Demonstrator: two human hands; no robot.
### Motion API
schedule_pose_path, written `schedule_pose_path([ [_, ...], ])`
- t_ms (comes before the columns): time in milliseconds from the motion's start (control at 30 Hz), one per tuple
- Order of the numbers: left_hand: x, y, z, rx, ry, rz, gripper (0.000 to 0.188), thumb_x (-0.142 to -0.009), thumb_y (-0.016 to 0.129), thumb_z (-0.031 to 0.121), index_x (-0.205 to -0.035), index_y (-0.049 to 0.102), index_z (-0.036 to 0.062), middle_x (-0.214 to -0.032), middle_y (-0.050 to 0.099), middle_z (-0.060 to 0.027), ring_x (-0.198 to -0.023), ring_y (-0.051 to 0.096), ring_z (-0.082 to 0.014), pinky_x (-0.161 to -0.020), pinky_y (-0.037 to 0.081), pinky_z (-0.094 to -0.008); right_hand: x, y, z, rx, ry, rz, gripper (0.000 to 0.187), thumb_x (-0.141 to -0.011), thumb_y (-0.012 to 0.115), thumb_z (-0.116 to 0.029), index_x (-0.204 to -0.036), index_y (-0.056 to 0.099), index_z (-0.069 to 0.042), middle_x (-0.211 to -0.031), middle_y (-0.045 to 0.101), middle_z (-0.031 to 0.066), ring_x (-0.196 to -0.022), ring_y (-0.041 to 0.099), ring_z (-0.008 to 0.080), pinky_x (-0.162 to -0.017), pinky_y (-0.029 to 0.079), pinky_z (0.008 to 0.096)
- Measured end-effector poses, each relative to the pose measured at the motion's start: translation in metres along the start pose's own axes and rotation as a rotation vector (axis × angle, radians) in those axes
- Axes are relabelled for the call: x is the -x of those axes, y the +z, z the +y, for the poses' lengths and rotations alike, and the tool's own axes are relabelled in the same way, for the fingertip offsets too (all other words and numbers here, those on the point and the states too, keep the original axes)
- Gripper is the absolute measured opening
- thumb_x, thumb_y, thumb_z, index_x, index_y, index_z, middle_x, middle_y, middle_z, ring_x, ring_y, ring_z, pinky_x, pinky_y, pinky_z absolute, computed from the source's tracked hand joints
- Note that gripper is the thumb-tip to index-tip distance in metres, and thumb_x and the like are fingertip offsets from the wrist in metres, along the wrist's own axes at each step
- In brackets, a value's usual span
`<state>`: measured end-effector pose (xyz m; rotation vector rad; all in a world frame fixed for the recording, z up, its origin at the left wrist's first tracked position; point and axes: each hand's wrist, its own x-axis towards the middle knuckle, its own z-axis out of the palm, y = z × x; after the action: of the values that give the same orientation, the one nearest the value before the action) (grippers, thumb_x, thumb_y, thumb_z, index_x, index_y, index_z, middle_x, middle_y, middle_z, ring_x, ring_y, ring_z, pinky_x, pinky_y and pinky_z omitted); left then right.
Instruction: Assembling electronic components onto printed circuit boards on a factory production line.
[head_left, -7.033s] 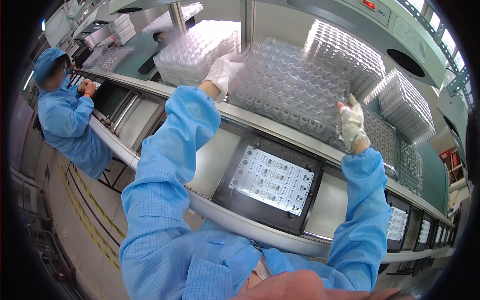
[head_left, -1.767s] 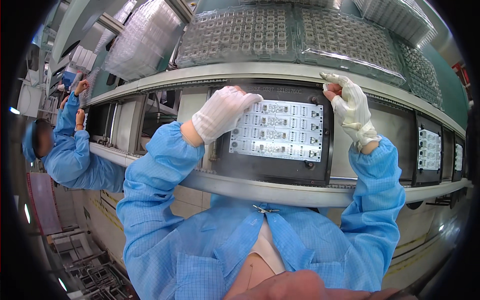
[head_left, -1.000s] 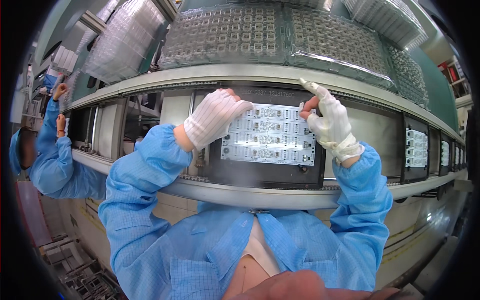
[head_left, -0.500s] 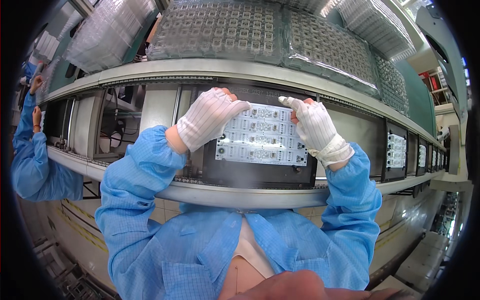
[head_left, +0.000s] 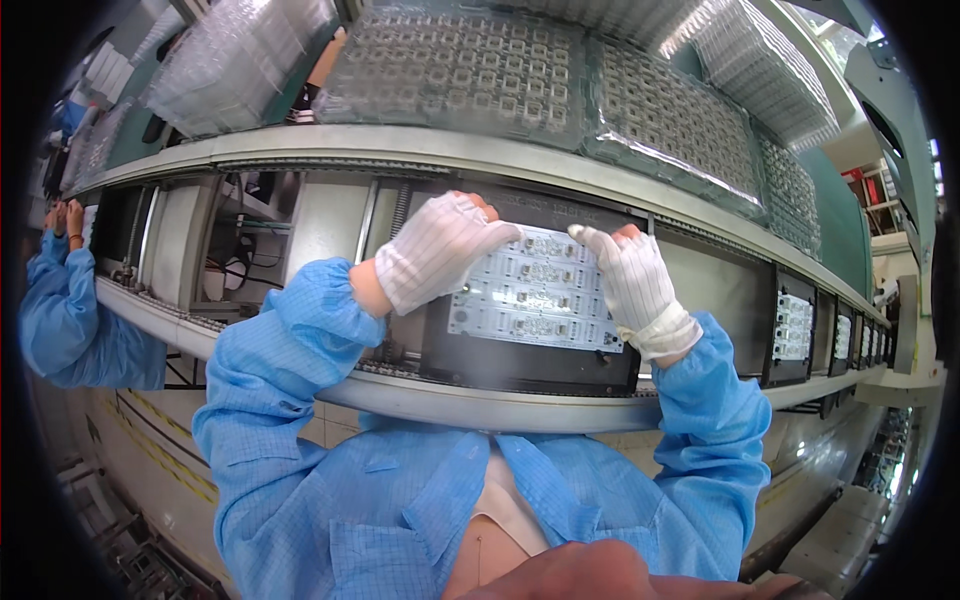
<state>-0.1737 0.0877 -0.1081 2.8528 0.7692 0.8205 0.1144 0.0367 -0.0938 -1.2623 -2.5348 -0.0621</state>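
Observation:
In front of me a white circuit board panel (head_left: 530, 300), made of several strips with small square parts, lies on a black carrier plate (head_left: 520, 373). My left hand (head_left: 440, 250), in a striped white glove with bare fingertips, is curled over the panel's far left corner. Its thumb stretches along the far edge. At the far right corner is my right hand (head_left: 640, 285), gloved the same way, its fingers bent and its thumb pointing inward by the edge. The fingertips are partly hidden, and I cannot see whether anything small is between them.
The carrier rests on a conveyor with a metal front rail (head_left: 500, 405). Further right stand more carriers with white panels (head_left: 794, 327). Clear plastic trays (head_left: 450, 70) holding small square parts cover the far bench. At the far left, a co-worker's blue sleeve (head_left: 65, 325) shows.
The whole view has shifted slightly, so the scene sits lower and further right. My right thumb has come a little nearer to the panel's far edge. The co-worker's hands have drawn together.

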Motion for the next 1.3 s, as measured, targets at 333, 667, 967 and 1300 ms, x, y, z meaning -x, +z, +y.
schedule_pose_path([
  [333, -0.063, -0.015, -0.035, 0.002, -0.119, 0.153, 0.036, -0.079, 0.071, 0.003, -0.114, 0.064, 0.0071, -0.087, 0.067, -0.0143, -0.085, 0.065, -0.033, -0.078, 0.054, -0.0416, 0.009, -0.016, -0.01, 0.054, 0.022, 0.033, 0.06, -0.074, 0.059, 0.003, -0.133, 0.058, -0.006, -0.083, 0.062, 0.011, -0.085, 0.061, 0.0308, -0.084, 0.049, 0.0401],
  [667, -0.102, -0.002, -0.086, -0.28, -0.129, 0.097, 0.024, -0.083, 0.063, 0.007, -0.107, 0.066, 0.0056, -0.092, 0.07, -0.0161, -0.091, 0.065, -0.0366, -0.082, 0.053, -0.0471, -0.062, -0.045, 0.089, -0.171, 0.265, 0.242, 0.05, -0.082, 0.058, 0.001, -0.131, 0.06, -0.008, -0.084, 0.069, 0.0126, -0.079, 0.067, 0.0311, -0.076, 0.054, 0.0407],
  [967, -0.096, -0.025, -0.099, 0.022, -0.226, -0.07, 0.033, -0.082, 0.061, 0.004, -0.115, 0.066, 0.0056, -0.087, 0.069, -0.011, -0.088, 0.063, -0.0326, -0.084, 0.052, -0.0422, -0.098, -0.022, 0.115, -0.032, 0.233, 0.026, 0.05, -0.08, 0.057, 0.001, -0.128, 0.064, -0.012, -0.085, 0.071, 0.0105, -0.089, 0.066, 0.0321, -0.083, 0.053, 0.044],
  [1300, -0.036, -0.029, 0.018, 0.109, -0.059, -0.166, 0.029, -0.081, 0.067, 0.004, -0.109, 0.068, 0.0074, -0.079, 0.066, -0.0075, -0.077, 0.064, -0.0278, -0.074, 0.052, -0.038, -0.039, -0.027, 0.085, -0.221, 0.256, 0.307, 0.051, -0.082, 0.06, 0.003, -0.131, 0.062, -0.012, -0.091, 0.069, 0.0098, -0.087, 0.066, 0.026, -0.08, 0.053, 0.0358],
])
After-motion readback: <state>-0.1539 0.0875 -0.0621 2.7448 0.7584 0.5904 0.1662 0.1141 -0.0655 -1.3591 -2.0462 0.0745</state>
